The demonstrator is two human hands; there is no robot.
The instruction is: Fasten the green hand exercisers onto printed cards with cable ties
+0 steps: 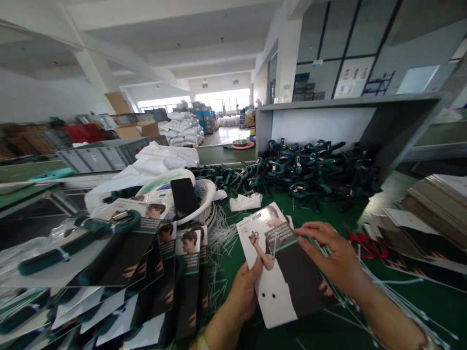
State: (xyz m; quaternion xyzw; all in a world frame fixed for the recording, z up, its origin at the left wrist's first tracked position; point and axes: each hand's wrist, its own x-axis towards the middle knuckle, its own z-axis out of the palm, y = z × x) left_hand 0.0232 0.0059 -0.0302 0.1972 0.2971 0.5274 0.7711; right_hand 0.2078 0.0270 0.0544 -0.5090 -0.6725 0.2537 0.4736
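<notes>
A printed card (280,272) in white and dark grey, with two small holes near its lower left, is held tilted above the green table. My left hand (245,291) grips the card's left edge, thumb on the front. At the upper right of the card is my right hand (330,253), its thumb and index finger at the card's edge; whether they pinch anything there is too small to tell. White cable ties (350,311) lie beneath my right hand and forearm.
Carded dark green hand grips (120,243) are piled at left. A phone (184,197) rests on a white basket (209,194). Loose grips (314,170) fill a grey bin (397,131) behind. Red scissors (368,245) and stacked cards (434,218) lie at right. More ties (222,238) are in the middle.
</notes>
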